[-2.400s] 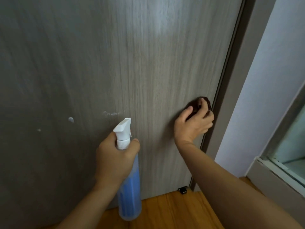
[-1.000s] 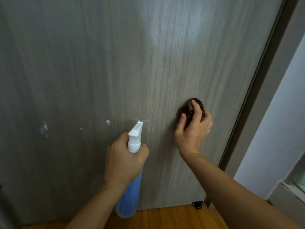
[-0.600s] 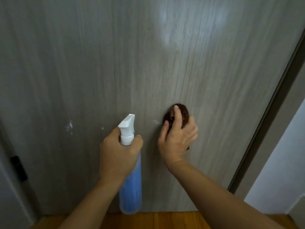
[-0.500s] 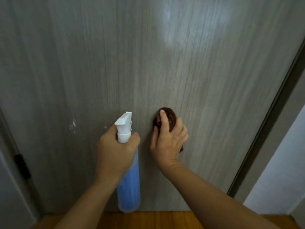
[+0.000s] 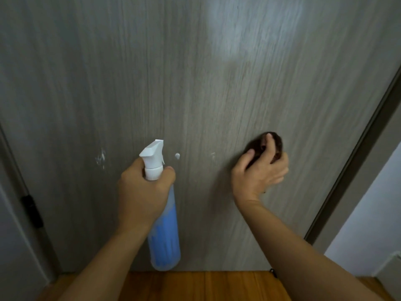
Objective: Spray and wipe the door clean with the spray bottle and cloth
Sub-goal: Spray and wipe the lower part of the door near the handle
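Since half a second earlier, your right hand (image 5: 259, 172) swept the cloth (image 5: 265, 146) rightward, away from the spray bottle (image 5: 163, 216). Your left hand (image 5: 144, 192) gripped the bottle's neck, probably light and slick. Beyond, right fingers (image 5: 269, 142) pressed the soft, bunched cloth onto the door (image 5: 195, 83).

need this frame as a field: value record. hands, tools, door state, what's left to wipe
left hand: grips spray bottle at the neck, nozzle toward the door
right hand: presses dark brown cloth on the door
door: grey woodgrain, closed
unwiped: white foam spots, all left of the cloth
bottle fill: blue liquid, partly full
floor: wood
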`<action>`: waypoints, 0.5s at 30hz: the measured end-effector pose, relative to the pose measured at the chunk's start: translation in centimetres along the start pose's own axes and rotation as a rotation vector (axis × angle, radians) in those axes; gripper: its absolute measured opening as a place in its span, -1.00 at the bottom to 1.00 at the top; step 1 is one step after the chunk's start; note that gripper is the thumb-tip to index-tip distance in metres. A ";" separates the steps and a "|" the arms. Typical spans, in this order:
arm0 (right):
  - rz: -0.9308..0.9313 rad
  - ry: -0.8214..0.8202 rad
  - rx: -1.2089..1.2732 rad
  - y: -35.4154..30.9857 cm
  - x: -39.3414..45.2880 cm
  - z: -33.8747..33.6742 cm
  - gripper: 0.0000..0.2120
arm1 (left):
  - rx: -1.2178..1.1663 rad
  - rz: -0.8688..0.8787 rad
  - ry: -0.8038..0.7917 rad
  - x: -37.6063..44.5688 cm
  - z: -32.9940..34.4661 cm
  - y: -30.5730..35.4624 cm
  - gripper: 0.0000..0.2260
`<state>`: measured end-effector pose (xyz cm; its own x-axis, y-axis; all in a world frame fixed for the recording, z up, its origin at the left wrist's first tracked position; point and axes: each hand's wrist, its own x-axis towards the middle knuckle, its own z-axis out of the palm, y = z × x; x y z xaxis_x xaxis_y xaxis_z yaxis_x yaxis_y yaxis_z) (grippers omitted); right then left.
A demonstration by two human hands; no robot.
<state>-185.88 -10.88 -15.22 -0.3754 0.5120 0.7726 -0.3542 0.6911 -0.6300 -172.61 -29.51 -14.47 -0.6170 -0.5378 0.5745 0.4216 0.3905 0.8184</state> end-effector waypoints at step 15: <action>-0.333 -0.134 0.053 1.6 1.1 -1.2 -0.49 | 0.004 -0.017 -0.011 -0.5 1.3 -0.6 -0.84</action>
<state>-185.86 -8.61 -15.29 -0.3400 0.1893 0.9212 -0.5181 0.7798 -0.3515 -173.43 -28.48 -15.28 -0.6309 -0.5364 0.5606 0.4084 0.3848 0.8277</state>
